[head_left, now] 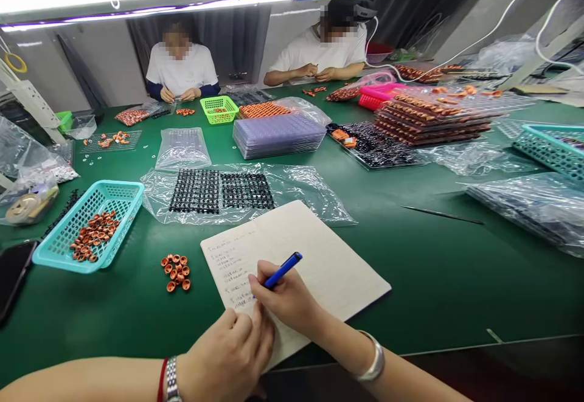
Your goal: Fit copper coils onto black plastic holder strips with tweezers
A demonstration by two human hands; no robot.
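Notebook point(319, 256) lies open on the green tabletop point(365, 198), handwriting on its left part. The right hand point(287, 298) has its fingers closed around a blue pen point(283, 270), tip at the page; the left hand point(228, 350), fingers curled together, rests at the notebook's lower edge.

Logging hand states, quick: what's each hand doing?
Left hand: fingers curled on the notebook; any grip can't be told.
Right hand: closed, holding a blue pen.
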